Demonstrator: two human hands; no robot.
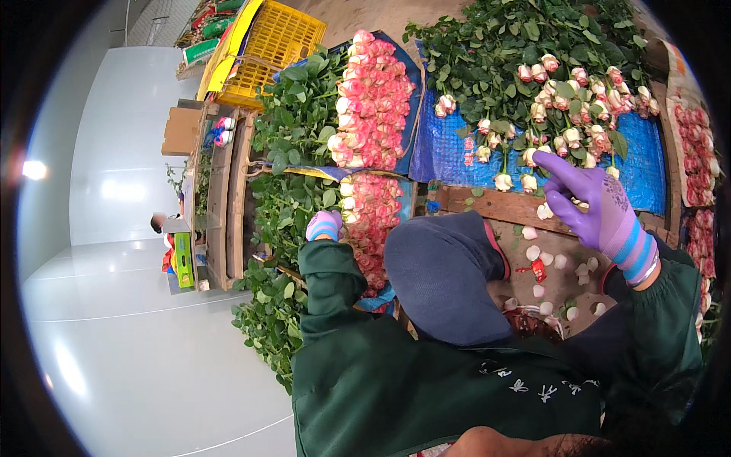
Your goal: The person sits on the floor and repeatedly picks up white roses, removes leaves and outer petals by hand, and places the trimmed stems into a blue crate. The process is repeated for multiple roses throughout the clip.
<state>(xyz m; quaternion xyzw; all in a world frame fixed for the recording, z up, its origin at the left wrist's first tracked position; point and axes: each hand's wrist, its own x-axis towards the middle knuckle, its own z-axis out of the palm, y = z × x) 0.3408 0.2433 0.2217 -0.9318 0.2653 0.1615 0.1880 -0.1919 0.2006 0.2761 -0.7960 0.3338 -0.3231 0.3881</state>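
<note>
My right hand (588, 205), in a purple coated glove, hangs over the front edge of a blue tarpaulin (445, 151). Its fingers are apart, and the extended index fingertip is at a cream rose head (530, 157). More loose cream-and-pink roses (571, 137) lie there, their leafy stems (514, 40) pointing away. At the left, my gloved left hand (324, 224) is curled among green rose stems (285, 208), beside a row of pink rose heads (374, 203). My sleeve and the glove's back hide whether it grips a stem.
A wooden beam (497, 207) borders the tarpaulin. White petals (533, 253) litter the floor near my knee (445, 274). Stacked pink roses (377, 97) stand beyond my left hand, near a yellow plastic crate (285, 40). More bundled roses (694, 154) line the right. Another person (157, 221) is far left.
</note>
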